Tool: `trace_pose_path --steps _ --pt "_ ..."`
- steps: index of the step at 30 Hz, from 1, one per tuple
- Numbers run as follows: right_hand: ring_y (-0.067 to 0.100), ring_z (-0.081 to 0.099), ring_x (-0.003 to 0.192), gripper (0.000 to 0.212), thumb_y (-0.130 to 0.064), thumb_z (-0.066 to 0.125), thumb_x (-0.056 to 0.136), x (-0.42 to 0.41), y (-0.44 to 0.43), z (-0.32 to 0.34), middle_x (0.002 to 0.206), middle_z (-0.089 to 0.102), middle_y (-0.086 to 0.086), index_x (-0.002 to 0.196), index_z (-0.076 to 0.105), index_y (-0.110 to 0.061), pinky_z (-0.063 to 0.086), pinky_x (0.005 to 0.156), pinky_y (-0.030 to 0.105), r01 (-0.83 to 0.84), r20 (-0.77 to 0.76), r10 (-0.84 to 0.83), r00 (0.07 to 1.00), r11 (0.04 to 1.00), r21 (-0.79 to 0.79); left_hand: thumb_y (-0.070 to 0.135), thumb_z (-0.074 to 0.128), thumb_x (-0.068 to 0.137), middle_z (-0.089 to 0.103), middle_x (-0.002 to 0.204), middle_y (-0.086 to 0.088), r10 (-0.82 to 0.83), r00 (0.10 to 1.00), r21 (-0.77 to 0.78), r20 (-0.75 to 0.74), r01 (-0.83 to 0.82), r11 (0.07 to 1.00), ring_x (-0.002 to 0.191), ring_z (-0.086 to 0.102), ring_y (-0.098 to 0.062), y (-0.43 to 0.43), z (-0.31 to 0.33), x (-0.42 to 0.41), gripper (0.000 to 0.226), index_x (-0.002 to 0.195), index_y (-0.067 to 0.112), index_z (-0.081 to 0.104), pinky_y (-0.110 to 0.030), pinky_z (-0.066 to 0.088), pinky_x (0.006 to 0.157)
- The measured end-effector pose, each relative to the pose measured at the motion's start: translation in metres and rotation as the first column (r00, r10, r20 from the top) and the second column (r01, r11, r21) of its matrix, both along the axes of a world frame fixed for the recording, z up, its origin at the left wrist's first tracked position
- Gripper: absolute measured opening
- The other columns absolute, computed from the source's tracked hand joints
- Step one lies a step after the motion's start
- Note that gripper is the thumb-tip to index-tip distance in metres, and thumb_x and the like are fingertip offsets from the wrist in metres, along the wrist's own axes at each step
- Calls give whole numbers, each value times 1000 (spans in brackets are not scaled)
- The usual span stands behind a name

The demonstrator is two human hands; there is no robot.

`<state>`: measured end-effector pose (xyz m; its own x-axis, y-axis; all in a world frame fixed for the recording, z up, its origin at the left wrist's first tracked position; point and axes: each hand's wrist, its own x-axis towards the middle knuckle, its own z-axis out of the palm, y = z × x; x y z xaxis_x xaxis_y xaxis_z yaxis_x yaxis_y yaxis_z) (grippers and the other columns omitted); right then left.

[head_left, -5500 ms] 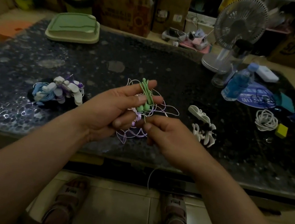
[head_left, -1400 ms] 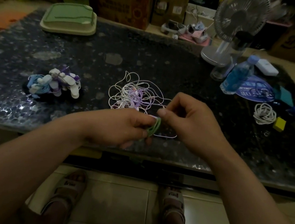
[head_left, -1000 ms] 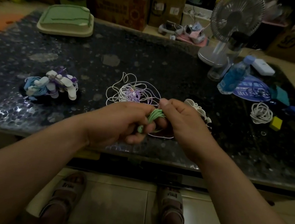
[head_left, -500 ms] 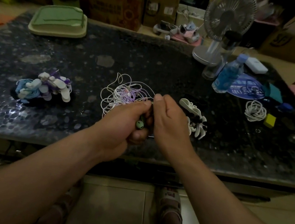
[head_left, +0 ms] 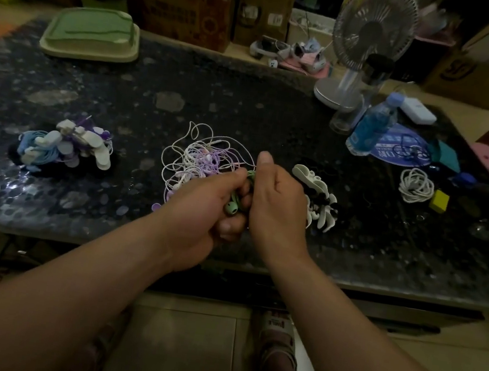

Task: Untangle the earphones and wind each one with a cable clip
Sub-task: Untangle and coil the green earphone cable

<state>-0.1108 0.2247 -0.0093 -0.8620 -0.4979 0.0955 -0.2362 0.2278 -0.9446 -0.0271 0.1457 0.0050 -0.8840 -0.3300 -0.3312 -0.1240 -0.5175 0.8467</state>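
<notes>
Green earphones (head_left: 231, 207) clenched in left hand (head_left: 198, 213), right hand (head_left: 277, 202) pinching them too, over table (head_left: 383, 261) front edge; tangle (head_left: 196, 159) just behind, clips (head_left: 317, 195) beside right hand

Tangle (head_left: 205, 161) as reference: bare tabletop (head_left: 248, 107) behind it was open. Left of it, a gap, then the wound bundles (head_left: 66, 144). Right of it, cable clips (head_left: 314, 195) sat near (tight lane). Further right and back: bottle (head_left: 370, 127), fan (head_left: 370, 39). Left hand (head_left: 202, 210) and right hand (head_left: 278, 202), gripping the green earphone (head_left: 231, 207), crowded its near edge.
</notes>
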Motion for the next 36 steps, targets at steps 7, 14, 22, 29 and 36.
trace_pose_path --steps 7,14,22,29,36 --pt "15 53 55 60 -48 44 108 -9 -2 -6 55 55 -2 61 54 -12 50 64 48 -45 52 40 998 994 95 33 39 112 53 70 -2 87 993 -140 77 -75 987 48 37 -12 5 -8 -1 31 94 14 56 -25 30 48" --pt "18 51 61 58 -47 44 108 -8 -13 -9 59 54 -3 60 52 -16 47 70 48 -2 86 -3 996 998 62 31 40 112 77 114 -2 144 988 -159 50 -134 978 114 71 -21 17 -8 -2 33 119 19 70 -43 55 101" --pt "17 48 56 66 -49 44 108 -7 -14 -7 48 49 -7 50 47 -18 42 64 41 -17 92 8 996 996 92 27 40 113 77 97 13 190 980 -396 59 -152 905 93 68 9 5 -10 -7 33 108 23 72 -16 49 81" --pt "19 63 68 54 -44 45 108 -17 -2 -2 68 68 4 70 66 -12 49 71 40 -65 189 40 981 990 125 40 40 111 72 101 -1 151 987 -651 47 -84 754 97 66 -12 1 -16 -18 36 105 20 68 -35 52 87" --pt "19 68 82 38 -41 44 110 -90 27 10 88 72 1 93 70 -19 52 68 34 29 62 -58 996 921 389 41 39 111 52 79 -7 196 980 -681 28 -124 721 71 53 -23 -17 -17 -33 41 87 9 50 -40 43 67"
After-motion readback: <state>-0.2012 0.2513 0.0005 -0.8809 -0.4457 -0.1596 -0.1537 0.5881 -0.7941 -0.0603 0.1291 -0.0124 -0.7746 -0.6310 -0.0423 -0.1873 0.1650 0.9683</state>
